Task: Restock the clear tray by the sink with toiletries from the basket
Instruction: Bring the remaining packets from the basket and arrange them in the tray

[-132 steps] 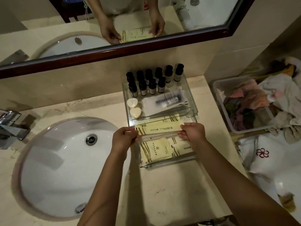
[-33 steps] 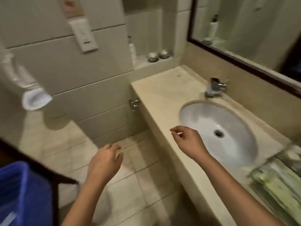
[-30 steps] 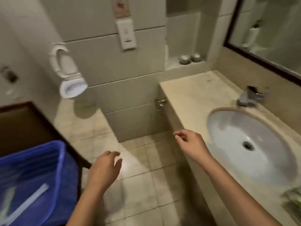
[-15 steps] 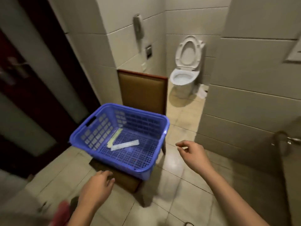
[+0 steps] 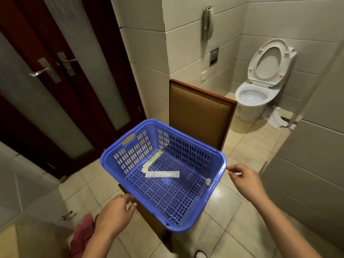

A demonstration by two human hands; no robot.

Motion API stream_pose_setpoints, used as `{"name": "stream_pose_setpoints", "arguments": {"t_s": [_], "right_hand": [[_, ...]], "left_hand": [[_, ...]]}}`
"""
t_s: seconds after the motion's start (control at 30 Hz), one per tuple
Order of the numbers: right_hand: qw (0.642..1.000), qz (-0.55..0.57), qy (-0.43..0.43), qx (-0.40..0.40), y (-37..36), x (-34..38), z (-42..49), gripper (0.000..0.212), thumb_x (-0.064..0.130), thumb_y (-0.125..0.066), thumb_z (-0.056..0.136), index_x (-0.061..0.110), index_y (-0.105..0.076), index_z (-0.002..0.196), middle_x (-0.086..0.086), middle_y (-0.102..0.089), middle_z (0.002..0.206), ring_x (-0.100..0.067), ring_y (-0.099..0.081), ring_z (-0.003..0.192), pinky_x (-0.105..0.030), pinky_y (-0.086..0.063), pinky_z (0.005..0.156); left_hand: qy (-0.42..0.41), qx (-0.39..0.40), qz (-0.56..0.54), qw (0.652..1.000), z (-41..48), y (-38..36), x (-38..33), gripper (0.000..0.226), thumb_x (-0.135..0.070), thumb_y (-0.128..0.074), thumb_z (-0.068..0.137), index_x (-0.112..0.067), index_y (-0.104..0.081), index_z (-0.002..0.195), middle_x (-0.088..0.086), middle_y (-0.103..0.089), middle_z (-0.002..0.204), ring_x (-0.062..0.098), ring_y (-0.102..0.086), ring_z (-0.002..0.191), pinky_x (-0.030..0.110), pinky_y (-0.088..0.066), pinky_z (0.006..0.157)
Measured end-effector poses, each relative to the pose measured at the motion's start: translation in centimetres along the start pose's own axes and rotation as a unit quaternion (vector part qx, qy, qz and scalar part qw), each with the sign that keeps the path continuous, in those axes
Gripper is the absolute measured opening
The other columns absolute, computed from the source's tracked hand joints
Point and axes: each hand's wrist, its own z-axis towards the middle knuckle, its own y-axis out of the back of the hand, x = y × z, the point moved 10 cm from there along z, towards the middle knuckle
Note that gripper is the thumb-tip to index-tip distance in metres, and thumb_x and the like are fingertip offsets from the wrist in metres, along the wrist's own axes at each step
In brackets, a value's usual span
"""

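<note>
A blue perforated plastic basket (image 5: pixel 119 155) rests on a wooden chair seat in the middle of the view. Inside it lie a white sachet (image 5: pixel 162 174) and a yellowish flat packet (image 5: pixel 151 161) leaning along the left wall. A small clear item (image 5: pixel 207 181) sits near the right wall. My left hand (image 5: pixel 113 215) hovers empty by the basket's near-left rim, fingers loosely apart. Just off the basket's right rim, my right hand (image 5: pixel 245 180) is also empty, with fingers slightly curled. The clear tray and sink are out of view.
The chair's padded brown back (image 5: pixel 199 110) stands behind the basket. A toilet (image 5: pixel 258 90) with raised lid is at the far right, crumpled paper (image 5: pixel 275 118) beside it. Dark doors (image 5: pixel 55 81) with handles fill the left. A pink cloth (image 5: pixel 81 235) lies near the bottom.
I have turned from the counter and sink to the basket. Both hands are empty and have come closer to the basket's rims; the basket now sits nearer in view.
</note>
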Motion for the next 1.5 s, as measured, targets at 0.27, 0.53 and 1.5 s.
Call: {"name": "stream_pose_setpoints", "arguments": {"t_s": [0.27, 0.53, 1.5], "right_hand": [[0.998, -0.024, -0.034, 0.040, -2.5, 0.1, 7.8, 0.020, 0.008, -0.054, 0.090, 0.013, -0.069, 0.101, -0.001, -0.066, 0.099, -0.014, -0.055, 0.078, -0.023, -0.036, 0.063], [0.980, -0.079, -0.019, 0.183, -12.3, 3.7, 10.6, 0.022, 0.013, -0.048, 0.097, 0.014, -0.062, 0.114, 0.002, -0.060, 0.107, -0.009, -0.053, 0.074, -0.019, -0.039, 0.064], [0.910, -0.134, -0.205, 0.334, -52.0, -5.1, 20.8, 0.032, 0.012, -0.039, 0.099, 0.013, -0.053, 0.127, -0.007, -0.065, 0.086, -0.020, -0.045, 0.055, -0.029, -0.042, 0.052]], "left_hand": [[-0.008, 0.052, -0.045, 0.998, 6.5, -3.2, -4.5, 0.034, -0.037, -0.049, 0.094, -0.026, -0.055, 0.125, -0.005, -0.056, 0.126, 0.014, -0.057, 0.108, 0.027, -0.046, 0.090], [0.043, 0.129, -0.053, 0.989, 9.8, -5.9, -0.9, 0.030, -0.037, -0.047, 0.095, -0.030, -0.055, 0.123, -0.005, -0.058, 0.124, 0.013, -0.058, 0.108, 0.026, -0.047, 0.089], [0.385, 0.232, -0.226, 0.864, 43.8, -27.3, 14.6, 0.078, -0.023, -0.064, 0.087, 0.000, -0.019, 0.146, 0.019, -0.037, 0.147, 0.037, -0.044, 0.128, 0.047, -0.040, 0.101]]}}
